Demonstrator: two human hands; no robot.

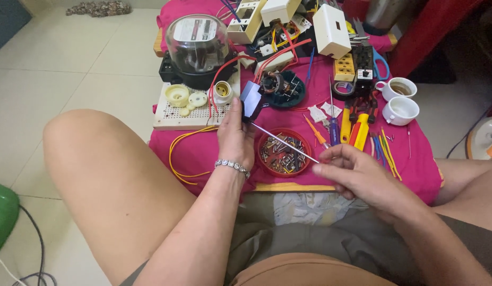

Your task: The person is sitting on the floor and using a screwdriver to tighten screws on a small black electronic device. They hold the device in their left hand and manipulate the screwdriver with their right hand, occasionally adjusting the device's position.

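Left hand (235, 139) grips small blue block (251, 100); right hand (352, 172) pinches thin metal rod (284, 142), tip at block's 6 o'clock. Keep rod straight, block steady.

One label in view: a rectangular paper plate (195, 30), white with a red band and dark print, lying flat under the clear dome of the electricity meter (197, 45), facing up. Taking the meter as landmark:

- To its right, at the far edge of the bench, a white boxy casing (331, 30), tilted, with a small dark rectangular mark on its face.
- Right of the meter and nearer the viewer, two small white paper tags (323, 112) lie flat on the pink cloth, side by side, just touching.

No screens, signs or sealed packages seen. Print too small to resolve.
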